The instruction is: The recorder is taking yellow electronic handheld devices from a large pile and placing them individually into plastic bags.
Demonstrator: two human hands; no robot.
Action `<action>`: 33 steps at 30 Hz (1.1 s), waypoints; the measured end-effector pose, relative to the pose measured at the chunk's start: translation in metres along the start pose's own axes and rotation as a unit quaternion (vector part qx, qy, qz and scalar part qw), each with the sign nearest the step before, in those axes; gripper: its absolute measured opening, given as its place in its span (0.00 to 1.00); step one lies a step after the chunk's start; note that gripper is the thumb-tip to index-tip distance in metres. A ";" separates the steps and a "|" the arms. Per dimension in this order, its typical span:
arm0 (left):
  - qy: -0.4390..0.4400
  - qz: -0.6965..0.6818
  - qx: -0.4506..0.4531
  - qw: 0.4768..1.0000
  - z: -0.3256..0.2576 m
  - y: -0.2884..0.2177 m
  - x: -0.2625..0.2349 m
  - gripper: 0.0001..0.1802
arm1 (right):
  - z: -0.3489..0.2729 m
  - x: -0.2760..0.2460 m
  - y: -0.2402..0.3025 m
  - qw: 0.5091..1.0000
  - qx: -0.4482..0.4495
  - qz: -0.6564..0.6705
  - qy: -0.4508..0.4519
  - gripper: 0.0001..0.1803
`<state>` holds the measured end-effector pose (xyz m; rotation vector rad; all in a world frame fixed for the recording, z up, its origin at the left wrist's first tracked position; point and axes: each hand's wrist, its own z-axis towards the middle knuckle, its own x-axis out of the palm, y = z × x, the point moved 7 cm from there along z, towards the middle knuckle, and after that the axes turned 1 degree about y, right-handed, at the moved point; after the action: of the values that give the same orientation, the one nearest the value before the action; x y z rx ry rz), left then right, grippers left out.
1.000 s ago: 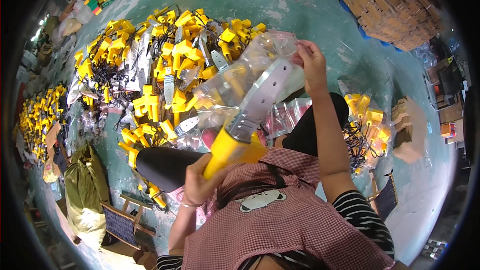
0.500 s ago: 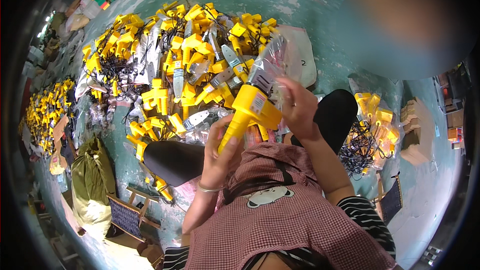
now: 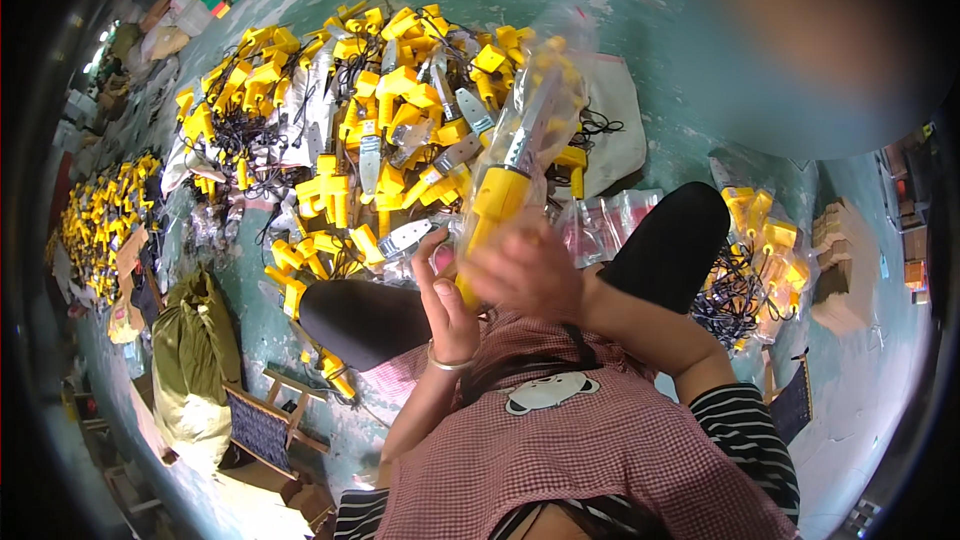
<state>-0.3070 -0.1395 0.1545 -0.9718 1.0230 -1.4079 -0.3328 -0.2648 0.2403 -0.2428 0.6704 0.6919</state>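
Observation:
A yellow-handled pipe welding iron with a long grey metal plate is upright and tilted in front of me, plate end up. A clear plastic bag surrounds the plate and yellow body. My right hand, blurred by motion, closes around the bagged handle; its exact finger placement is smeared. Beside the handle's lower end my left hand has its fingers and thumb apart. Whether it touches the handle I cannot tell. Beyond my hands lies a large pile of similar yellow welding irons with black cords.
Bagged yellow tools with coiled cords lie right of my knee, beside stacked cardboard. Flat clear bags lie between my legs. At left are an olive sack, a small folding stool and another yellow heap.
My right hand has moved from the plate end down to the handle. The bag now reaches lower over the yellow body. My left fingers have loosened from the handle.

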 end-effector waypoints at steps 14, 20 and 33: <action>-0.101 -0.223 -0.076 0.967 0.023 -0.005 -0.018 0.48 | -0.066 0.035 -0.020 0.956 0.275 0.090 0.044 0.08; -0.125 -0.251 -0.148 0.948 0.028 -0.011 -0.018 0.48 | -0.030 0.014 -0.059 0.963 0.253 0.045 -0.085 0.14; -0.190 -0.286 -0.093 0.935 0.024 -0.004 -0.050 0.44 | -0.044 0.045 0.060 0.839 0.082 0.505 0.182 0.06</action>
<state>-0.2812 -0.0913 0.1647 -1.7066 0.6055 -1.5103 -0.3681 -0.2149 0.1780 0.1836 1.2367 1.6180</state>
